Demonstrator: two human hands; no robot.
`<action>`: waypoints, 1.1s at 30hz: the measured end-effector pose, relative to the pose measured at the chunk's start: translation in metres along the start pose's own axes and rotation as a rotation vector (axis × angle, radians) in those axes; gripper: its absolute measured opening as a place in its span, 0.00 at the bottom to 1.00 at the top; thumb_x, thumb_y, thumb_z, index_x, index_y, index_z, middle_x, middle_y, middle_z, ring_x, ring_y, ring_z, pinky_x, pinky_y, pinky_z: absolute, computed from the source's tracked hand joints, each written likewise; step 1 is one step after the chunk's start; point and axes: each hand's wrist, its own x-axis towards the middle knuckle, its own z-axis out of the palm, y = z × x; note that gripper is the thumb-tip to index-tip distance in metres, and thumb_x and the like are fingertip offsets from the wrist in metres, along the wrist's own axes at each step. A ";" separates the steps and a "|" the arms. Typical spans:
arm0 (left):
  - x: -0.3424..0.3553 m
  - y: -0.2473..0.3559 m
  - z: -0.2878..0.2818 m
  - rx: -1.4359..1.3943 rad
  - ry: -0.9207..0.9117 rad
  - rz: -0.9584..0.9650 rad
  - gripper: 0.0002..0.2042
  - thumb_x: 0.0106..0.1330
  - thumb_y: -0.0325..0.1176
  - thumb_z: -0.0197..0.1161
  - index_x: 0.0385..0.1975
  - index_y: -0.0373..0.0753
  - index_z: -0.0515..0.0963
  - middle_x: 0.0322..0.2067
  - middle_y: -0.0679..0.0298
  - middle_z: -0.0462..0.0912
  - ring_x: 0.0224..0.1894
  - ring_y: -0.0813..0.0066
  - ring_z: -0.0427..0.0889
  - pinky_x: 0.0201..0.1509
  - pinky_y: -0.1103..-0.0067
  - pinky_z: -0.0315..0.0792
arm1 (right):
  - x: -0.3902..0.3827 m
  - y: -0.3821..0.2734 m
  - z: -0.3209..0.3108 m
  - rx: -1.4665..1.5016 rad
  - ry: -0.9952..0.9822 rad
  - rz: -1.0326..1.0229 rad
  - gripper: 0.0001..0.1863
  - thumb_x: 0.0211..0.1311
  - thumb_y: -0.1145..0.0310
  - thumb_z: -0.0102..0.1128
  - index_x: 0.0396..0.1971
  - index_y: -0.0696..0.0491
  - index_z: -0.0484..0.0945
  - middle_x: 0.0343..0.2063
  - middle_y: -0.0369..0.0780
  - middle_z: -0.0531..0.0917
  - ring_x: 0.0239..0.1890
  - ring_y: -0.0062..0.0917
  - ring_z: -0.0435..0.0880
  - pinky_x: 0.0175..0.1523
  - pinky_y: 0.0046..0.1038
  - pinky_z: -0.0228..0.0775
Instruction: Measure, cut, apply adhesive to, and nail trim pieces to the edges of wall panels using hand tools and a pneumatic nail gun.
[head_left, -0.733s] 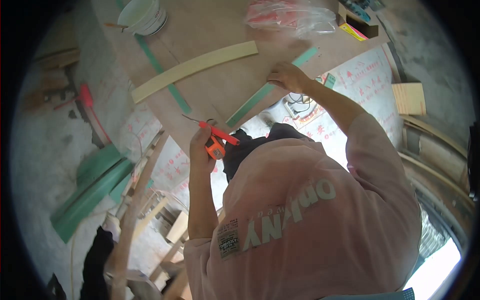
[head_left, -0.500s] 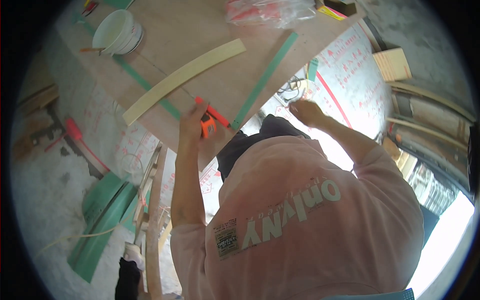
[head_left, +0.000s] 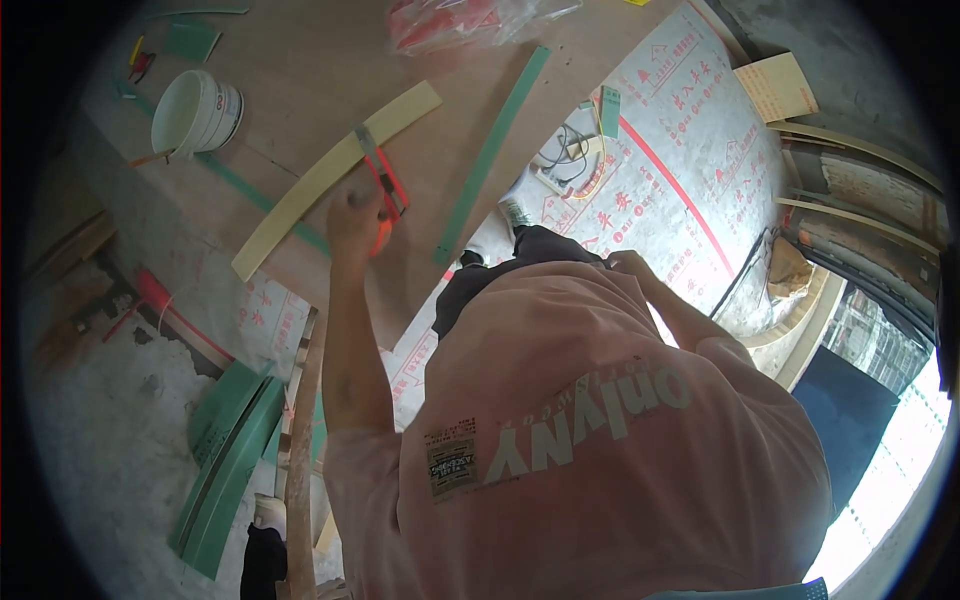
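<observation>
The left hand [head_left: 356, 216] seems closed on an orange plastic tape measure [head_left: 382, 238] beside a red-handled tool [head_left: 388, 182] whose grey end overlaps a pale-yellow wooden strip [head_left: 300, 195], supported flat by the brown tabletop [head_left: 440, 145]; the right hand [head_left: 626, 263] is too hidden to tell.

From your left hand [head_left: 355, 218] you can pass rightward over bare brown board [head_left: 440, 165] to the straight green strip [head_left: 493, 153], but ahead the red tool [head_left: 388, 183], curved pale strip [head_left: 310, 193] and plastic bag [head_left: 450, 28] stand in the way.

White lettering [head_left: 575, 435] on shirt [head_left: 620, 510] (red on floor [head_left: 665, 240])
</observation>
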 end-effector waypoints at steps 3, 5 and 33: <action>-0.069 0.011 -0.015 -0.401 -0.123 -0.277 0.19 0.61 0.46 0.68 0.32 0.34 0.74 0.28 0.60 0.76 0.29 0.71 0.78 0.33 0.68 0.75 | -0.006 -0.027 -0.032 -0.380 0.030 0.029 0.10 0.51 0.70 0.70 0.35 0.53 0.85 0.34 0.46 0.87 0.41 0.36 0.87 0.46 0.34 0.77; -0.108 0.007 -0.017 -0.727 -0.256 -0.498 0.15 0.64 0.44 0.66 0.32 0.39 0.73 0.27 0.65 0.75 0.26 0.71 0.77 0.30 0.67 0.75 | -0.002 -0.009 -0.060 -0.740 -0.216 -0.117 0.10 0.51 0.71 0.69 0.36 0.52 0.86 0.35 0.46 0.88 0.41 0.38 0.88 0.43 0.38 0.78; -0.161 0.129 0.053 -0.318 -0.300 -0.135 0.21 0.67 0.46 0.65 0.44 0.33 0.68 0.33 0.63 0.75 0.31 0.81 0.72 0.35 0.81 0.69 | 0.021 -0.309 0.000 -0.146 -0.546 -0.551 0.10 0.63 0.67 0.65 0.35 0.59 0.80 0.27 0.40 0.82 0.29 0.23 0.82 0.34 0.26 0.74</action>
